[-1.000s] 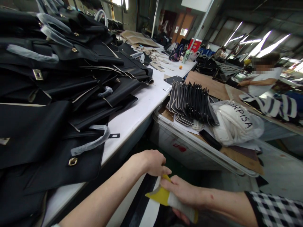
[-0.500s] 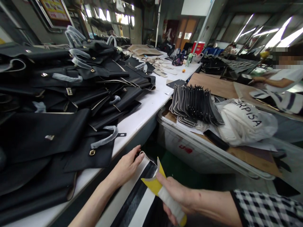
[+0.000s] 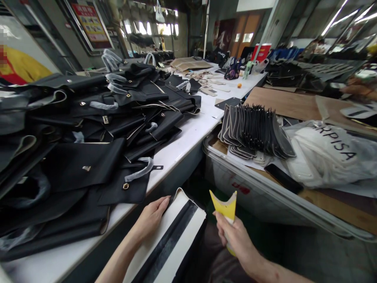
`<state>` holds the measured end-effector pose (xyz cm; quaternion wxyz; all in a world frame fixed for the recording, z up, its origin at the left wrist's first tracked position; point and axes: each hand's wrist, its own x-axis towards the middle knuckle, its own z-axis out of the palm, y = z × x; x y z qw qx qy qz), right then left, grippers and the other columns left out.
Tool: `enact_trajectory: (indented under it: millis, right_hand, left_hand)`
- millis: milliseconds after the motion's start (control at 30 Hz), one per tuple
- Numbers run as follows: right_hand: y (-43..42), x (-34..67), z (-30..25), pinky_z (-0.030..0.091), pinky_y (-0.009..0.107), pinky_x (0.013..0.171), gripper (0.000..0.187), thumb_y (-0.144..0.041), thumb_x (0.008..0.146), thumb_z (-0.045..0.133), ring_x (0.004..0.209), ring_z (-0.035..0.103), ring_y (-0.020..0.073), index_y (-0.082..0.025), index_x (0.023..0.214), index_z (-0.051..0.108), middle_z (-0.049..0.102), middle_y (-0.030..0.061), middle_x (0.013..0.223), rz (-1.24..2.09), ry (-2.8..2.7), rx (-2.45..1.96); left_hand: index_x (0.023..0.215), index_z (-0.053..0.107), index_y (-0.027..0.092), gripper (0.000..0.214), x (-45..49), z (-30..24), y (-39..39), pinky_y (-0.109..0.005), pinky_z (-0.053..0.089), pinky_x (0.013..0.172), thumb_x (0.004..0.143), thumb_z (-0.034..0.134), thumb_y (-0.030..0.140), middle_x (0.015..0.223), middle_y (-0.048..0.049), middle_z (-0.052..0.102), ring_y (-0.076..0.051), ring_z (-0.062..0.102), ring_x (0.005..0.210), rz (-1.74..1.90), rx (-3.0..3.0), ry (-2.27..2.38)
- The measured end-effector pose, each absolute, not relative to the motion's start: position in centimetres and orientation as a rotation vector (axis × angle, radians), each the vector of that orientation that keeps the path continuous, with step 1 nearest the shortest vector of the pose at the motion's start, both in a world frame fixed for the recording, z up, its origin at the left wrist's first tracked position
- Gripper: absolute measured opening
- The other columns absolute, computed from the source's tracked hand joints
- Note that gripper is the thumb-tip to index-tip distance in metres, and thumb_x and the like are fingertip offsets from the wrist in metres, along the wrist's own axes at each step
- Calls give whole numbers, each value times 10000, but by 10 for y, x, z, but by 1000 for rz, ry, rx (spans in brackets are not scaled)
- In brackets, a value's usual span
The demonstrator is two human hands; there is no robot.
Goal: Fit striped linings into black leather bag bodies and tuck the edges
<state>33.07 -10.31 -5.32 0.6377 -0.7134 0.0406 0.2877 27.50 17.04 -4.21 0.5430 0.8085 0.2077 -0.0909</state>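
My left hand (image 3: 154,214) is closed on the left edge of a leather bag piece (image 3: 173,243), its thumb along the near side and its other fingers partly hidden. The piece has white bands with a dark strip down the middle and tilts up over my lap. In my right hand (image 3: 235,236) is a yellow hand tool with a concave, two-pointed end (image 3: 225,204), pointing upward. This tool is apart from the piece, to its right. Black leather bag parts (image 3: 123,186) with wrapped handles and metal clasps lie closest to my left hand.
A white table (image 3: 188,145) runs away on the left, heaped with black bag parts. On the right, a clear plastic bin (image 3: 224,177) bears a row of dark flaps (image 3: 255,129), a phone (image 3: 282,177) and a plastic bag of white pieces (image 3: 324,153). Brown board (image 3: 279,100) lies behind.
My right hand has drawn the yellow tool away from the striped piece, to the right, and turned it more upright. My left hand keeps its hold. The view has swung left.
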Motion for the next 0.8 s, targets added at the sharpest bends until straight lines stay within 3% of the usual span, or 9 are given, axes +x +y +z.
enact_trajectory:
  millis: [67, 133, 200, 267, 400, 500, 633, 800]
  right_hand:
    - [-90, 343, -63, 399, 233, 470, 577, -724, 753, 599, 471, 462, 105, -165, 896, 604, 531, -29, 578, 610, 66, -1635]
    - [-76, 347, -73, 522, 304, 713, 531, -668, 804, 580, 729, 627, 185, -181, 1011, 629, 675, 50, 827, 578, -33, -1649]
    - [-66, 346, -83, 453, 375, 991, 538, -642, 834, 547, 1066, 615, 252, -195, 1122, 627, 674, 100, 1133, 512, -93, -1656]
    - [-63, 343, -90, 378, 405, 1084, 589, -656, 839, 514, 1203, 551, 283, -191, 1186, 614, 622, 120, 1271, 491, -87, -1672]
    - [-67, 349, -88, 362, 407, 1093, 627, -655, 831, 537, 1233, 532, 289, -203, 1262, 592, 613, 112, 1301, 577, -105, -1648]
    - [-58, 369, -80, 422, 423, 1028, 605, -644, 837, 550, 1179, 581, 283, -221, 1268, 591, 668, 88, 1209, 860, -38, -1464]
    - [-19, 401, -81, 497, 397, 905, 592, -692, 820, 536, 934, 682, 263, -163, 1042, 686, 727, 81, 893, 1327, -6, -1384]
    - [25, 428, -90, 521, 354, 764, 453, -601, 769, 669, 776, 669, 238, -155, 837, 707, 691, 61, 703, 1428, -230, -1509]
  left_hand:
    - [1262, 626, 176, 578, 276, -44, 170, -363, 351, 1095, 919, 418, 593, 1296, -64, 637, -272, 562, 1212, -233, 1899, 505]
    - [1252, 633, 164, 584, 278, -45, 170, -354, 345, 1096, 920, 419, 594, 1288, -67, 642, -274, 559, 1216, -246, 1889, 512]
    - [1241, 637, 155, 586, 280, -44, 170, -345, 360, 1077, 926, 405, 591, 1257, -66, 661, -273, 573, 1195, -266, 1875, 505]
    - [1222, 645, 162, 578, 282, -42, 169, -342, 399, 1031, 935, 381, 588, 1200, -58, 689, -273, 600, 1146, -294, 1887, 493]
    - [1114, 682, 190, 529, 285, -37, 166, -331, 430, 953, 949, 349, 568, 1128, -54, 713, -269, 630, 1073, -304, 1948, 500]
    - [981, 698, 196, 501, 285, -32, 163, -324, 441, 893, 954, 342, 548, 1047, -60, 727, -265, 647, 1008, -289, 1963, 508]
    - [912, 685, 214, 472, 285, -30, 161, -309, 437, 840, 963, 332, 523, 991, -44, 730, -252, 653, 968, -271, 1984, 508]
    - [934, 692, 210, 501, 286, -30, 162, -300, 432, 843, 970, 305, 526, 968, -53, 730, -244, 655, 937, -281, 1981, 492]
